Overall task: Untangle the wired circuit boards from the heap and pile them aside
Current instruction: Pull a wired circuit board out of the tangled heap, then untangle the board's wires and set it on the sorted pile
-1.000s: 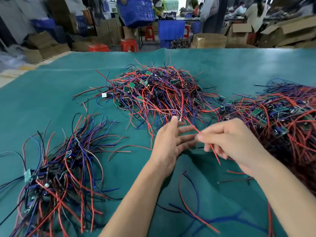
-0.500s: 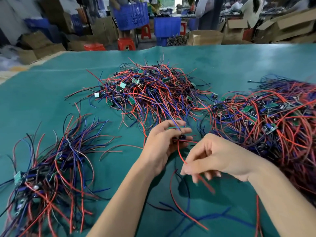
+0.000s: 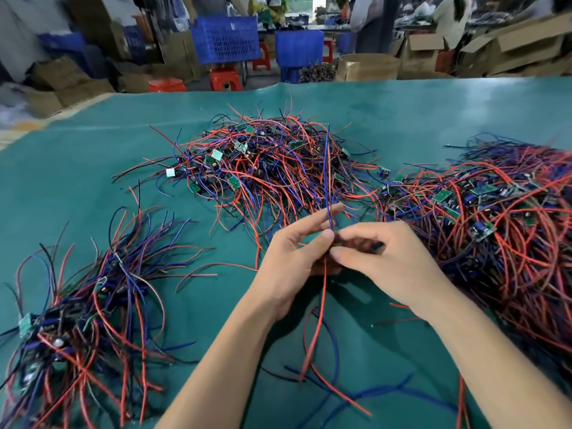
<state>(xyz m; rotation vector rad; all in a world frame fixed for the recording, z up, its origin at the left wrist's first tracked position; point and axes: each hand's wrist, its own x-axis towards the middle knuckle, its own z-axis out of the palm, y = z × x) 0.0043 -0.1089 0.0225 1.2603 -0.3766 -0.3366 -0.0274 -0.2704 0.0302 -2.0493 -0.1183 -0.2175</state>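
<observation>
A tangled heap of red, blue and black wires with small green circuit boards (image 3: 269, 168) lies at the middle of the green table. A second, bigger heap (image 3: 495, 218) spreads at the right. A pile of boards with wires (image 3: 83, 308) lies at the left. My left hand (image 3: 297, 258) and my right hand (image 3: 383, 258) meet in front of the middle heap and pinch one wired piece between them. Its blue wire (image 3: 326, 181) sticks up and its red wire (image 3: 320, 317) hangs down. The board itself is hidden by my fingers.
The table is covered in a green mat (image 3: 433, 113). Loose red and blue wires (image 3: 340, 388) lie near the front edge between my forearms. Beyond the table stand blue crates (image 3: 226, 38), red stools (image 3: 224, 78) and cardboard boxes (image 3: 368, 66); people work in the background.
My right hand has moved up and left to meet my left hand. A blue wire now stands up from between the fingers and the red wire hangs straight below.
</observation>
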